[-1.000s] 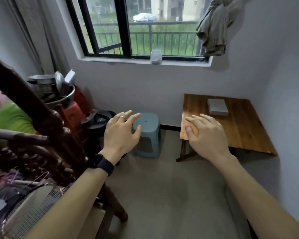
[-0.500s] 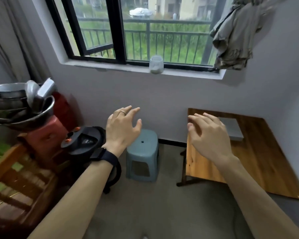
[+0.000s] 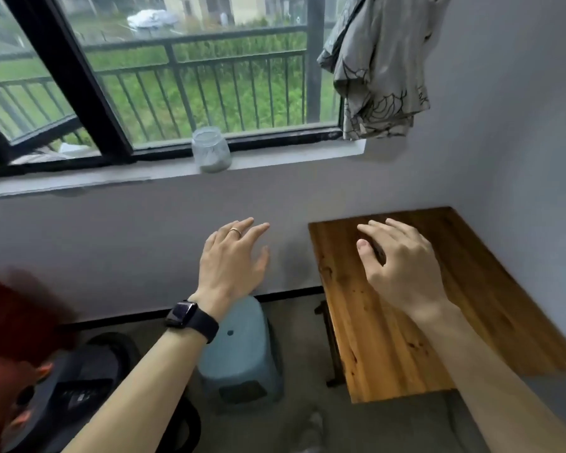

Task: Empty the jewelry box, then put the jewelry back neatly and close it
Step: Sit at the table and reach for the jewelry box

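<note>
Two hands reach forward, and neither has hold of anything. Our left hand (image 3: 232, 256) is spread in the air, palm down, its fingers straight and a little apart. It has a thin ring (image 3: 235, 231) on one finger and a dark watch (image 3: 190, 317) at the wrist.

Our right hand (image 3: 402, 259) is over the far end of the wooden tabletop (image 3: 389, 338), fingers loosely bent and fanned, thumb out toward the left hand. We cannot tell whether its fingertips touch the wood. In the gap between that thumb and the forefinger, a small dark grey patch (image 3: 377, 253) shows beneath the palm. We cannot tell whether it belongs to the jewelry box, since the right hand covers whatever lies there.

Below the left hand and wrist, a pale blue plastic stool (image 3: 239, 354) stands on the floor (image 3: 307, 429), just beside the tabletop's dark leg. Beyond the left hand and higher up, a glass jar (image 3: 210, 150) sits on the window sill (image 3: 275, 160). Above the right hand, a grey patterned cloth (image 3: 376, 67) hangs at the corner of the window. Down to the left of our left forearm are a round black appliance (image 3: 79, 387) and something red (image 3: 17, 315), too blurred to name.
</note>
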The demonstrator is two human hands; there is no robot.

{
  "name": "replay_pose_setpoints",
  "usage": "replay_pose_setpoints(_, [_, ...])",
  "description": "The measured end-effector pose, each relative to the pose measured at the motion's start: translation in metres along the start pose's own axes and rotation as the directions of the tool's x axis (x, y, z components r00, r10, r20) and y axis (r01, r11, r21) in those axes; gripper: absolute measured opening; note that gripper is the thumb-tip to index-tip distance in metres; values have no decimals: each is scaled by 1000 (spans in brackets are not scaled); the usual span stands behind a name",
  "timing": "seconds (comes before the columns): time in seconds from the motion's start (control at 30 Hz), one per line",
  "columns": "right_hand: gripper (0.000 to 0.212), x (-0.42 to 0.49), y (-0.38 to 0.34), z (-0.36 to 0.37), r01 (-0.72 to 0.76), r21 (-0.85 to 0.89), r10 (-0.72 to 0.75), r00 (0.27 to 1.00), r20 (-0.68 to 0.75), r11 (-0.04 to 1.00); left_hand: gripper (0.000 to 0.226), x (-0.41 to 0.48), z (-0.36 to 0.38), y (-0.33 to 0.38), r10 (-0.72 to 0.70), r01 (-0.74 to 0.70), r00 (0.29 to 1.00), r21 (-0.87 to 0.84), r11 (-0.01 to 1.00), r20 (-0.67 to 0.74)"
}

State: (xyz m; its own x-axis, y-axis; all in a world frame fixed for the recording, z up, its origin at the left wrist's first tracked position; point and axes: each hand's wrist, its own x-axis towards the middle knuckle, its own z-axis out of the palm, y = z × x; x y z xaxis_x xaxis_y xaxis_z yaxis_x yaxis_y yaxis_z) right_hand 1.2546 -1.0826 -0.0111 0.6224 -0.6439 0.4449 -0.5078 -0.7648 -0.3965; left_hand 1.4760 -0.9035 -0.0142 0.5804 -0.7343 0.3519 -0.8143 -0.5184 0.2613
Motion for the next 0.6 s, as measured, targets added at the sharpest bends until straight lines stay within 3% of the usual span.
replay_pose_setpoints(0.33, [43,87,107,60,-282,-108,285,959,12,953,44,167,125,41,220,-204,949,-92,975,226])
replay_pose_setpoints(0.6, [50,99,169,85,-492,-186,510,858,58,850,42,249,215,85,448,-421,805,-160,893,389])
